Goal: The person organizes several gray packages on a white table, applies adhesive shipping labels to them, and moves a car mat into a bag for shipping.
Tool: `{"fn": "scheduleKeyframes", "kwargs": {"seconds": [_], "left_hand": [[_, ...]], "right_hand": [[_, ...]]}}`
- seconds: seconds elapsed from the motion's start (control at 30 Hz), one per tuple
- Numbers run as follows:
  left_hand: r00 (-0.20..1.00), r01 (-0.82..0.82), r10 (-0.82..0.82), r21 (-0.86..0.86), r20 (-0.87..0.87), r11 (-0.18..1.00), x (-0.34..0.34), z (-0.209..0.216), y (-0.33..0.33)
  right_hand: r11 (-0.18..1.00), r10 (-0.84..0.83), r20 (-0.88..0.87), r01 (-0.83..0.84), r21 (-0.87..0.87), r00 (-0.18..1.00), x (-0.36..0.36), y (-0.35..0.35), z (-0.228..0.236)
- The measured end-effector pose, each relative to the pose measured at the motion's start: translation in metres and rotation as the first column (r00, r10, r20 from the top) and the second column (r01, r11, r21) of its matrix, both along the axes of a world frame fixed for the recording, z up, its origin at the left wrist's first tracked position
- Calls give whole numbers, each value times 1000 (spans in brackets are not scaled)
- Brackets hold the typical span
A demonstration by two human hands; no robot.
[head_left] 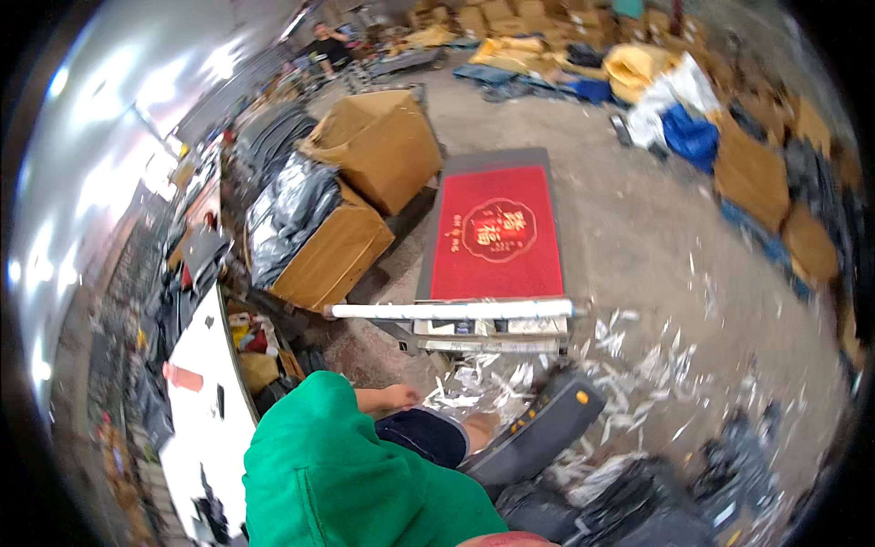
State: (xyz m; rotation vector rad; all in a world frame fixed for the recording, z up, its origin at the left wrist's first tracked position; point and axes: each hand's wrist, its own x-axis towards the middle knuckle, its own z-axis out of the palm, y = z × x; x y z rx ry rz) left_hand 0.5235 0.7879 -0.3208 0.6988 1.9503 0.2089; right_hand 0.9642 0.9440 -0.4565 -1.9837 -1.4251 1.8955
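Observation:
My left hand point(398, 397) hangs beside my dark shorts, below the green sleeve, with its fingers curled in and nothing visible in them. My right hand is not in view. Ahead of me lies a red mat point(456, 264) with a pale printed emblem, on top of a dark grey mat point(497, 162). A long white roller or tube point(447, 311) stretches across its near end, above a pale frame point(492, 345). Close to my bare knee is a dark grey slanted panel point(538, 428) with several yellow spots. My left hand touches none of these.
Two large cardboard boxes point(333, 260) stand left of the mats, one holding grey plastic bags point(296, 214). A white tabletop point(205, 438) lies at my left. White scraps point(629, 392) and black bags point(629, 501) cover floor to the right. A person point(330, 50) is far back.

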Motion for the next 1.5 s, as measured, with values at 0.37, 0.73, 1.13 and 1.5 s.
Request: {"fn": "scheduleKeyframes", "kwargs": {"seconds": [0.37, 0.73, 1.13, 1.5], "left_hand": [[999, 29, -29, 7, -29, 1000, -34, 7, -67], [897, 436, -428, 367, -109, 822, -34, -40, 122], [24, 842, -852, 448, 523, 299, 245, 185, 230], [510, 140, -128, 64, 851, 988, 162, 114, 276]], "right_hand": [[993, 73, 3, -73, 95, 997, -1, 127, 63], [585, -766, 107, 617, 527, 634, 39, -64, 214], [531, -511, -718, 831, 169, 473, -69, -36, 337], [345, -531, -816, 821, -455, -230, -3, -68, 325]]}}
